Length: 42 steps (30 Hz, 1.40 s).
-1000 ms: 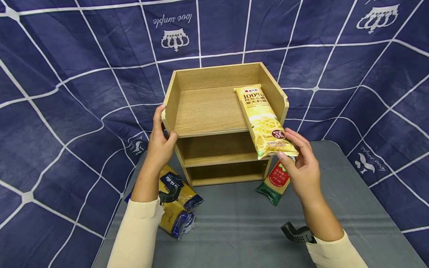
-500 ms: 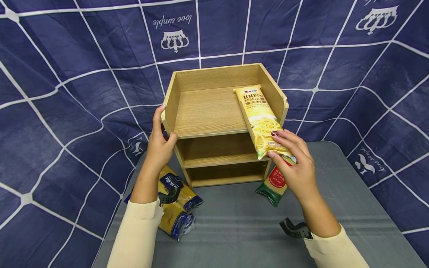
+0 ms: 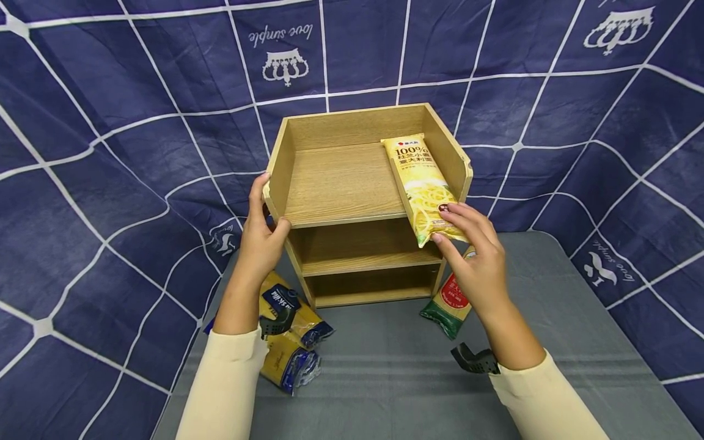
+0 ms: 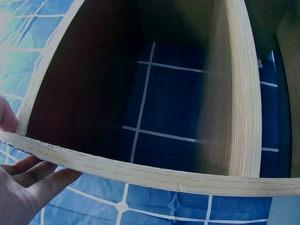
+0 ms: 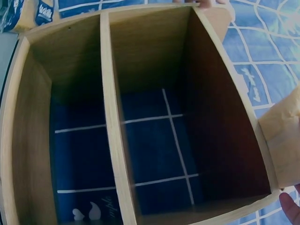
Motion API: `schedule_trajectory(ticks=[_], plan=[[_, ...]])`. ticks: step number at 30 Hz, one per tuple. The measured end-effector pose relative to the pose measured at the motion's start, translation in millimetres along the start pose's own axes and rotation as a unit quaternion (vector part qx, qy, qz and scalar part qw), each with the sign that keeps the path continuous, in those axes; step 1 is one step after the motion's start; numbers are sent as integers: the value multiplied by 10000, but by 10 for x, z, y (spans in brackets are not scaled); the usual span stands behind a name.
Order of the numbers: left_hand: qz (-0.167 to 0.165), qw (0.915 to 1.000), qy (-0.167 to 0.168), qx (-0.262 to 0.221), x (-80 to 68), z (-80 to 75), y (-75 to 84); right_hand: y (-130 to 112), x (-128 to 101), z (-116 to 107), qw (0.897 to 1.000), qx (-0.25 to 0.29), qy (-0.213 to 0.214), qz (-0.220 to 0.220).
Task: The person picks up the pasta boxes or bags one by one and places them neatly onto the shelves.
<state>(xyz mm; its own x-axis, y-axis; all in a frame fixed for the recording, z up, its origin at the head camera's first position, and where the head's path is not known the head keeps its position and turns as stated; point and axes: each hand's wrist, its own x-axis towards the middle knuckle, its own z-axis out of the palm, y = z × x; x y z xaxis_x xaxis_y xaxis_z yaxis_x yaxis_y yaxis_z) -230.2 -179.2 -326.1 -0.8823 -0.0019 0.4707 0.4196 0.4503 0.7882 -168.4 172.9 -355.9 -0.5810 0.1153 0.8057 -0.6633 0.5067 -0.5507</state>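
Pasta packet sits higher in frame, right hand pinching its lower end, left hand gripping the shelf; likely brittle, hold mid-length.

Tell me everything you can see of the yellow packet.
The packet is long, yellow and plastic-looking, with "100%" lettering, a noodle picture and a dark round badge, partly covered. It points front to back over the shelf's top, right side, its near end jutting past the front, pinched by the right grip. Side-wall contact is unclear.
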Motion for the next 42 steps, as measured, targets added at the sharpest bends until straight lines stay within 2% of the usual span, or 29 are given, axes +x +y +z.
schedule_trajectory(ticks=[15, 31, 42], plan=[[-19, 10000, 16, 74, -8, 3, 9, 141, 66, 96, 9998, -119, 92, -145], [-71, 9999, 2, 83, -14, -1, 9, 216, 118, 186, 9976, -485, 346, -360], [-46, 10000, -3, 1, -15, -17, 53, 274, 87, 175, 9979, -249, 271, -541]])
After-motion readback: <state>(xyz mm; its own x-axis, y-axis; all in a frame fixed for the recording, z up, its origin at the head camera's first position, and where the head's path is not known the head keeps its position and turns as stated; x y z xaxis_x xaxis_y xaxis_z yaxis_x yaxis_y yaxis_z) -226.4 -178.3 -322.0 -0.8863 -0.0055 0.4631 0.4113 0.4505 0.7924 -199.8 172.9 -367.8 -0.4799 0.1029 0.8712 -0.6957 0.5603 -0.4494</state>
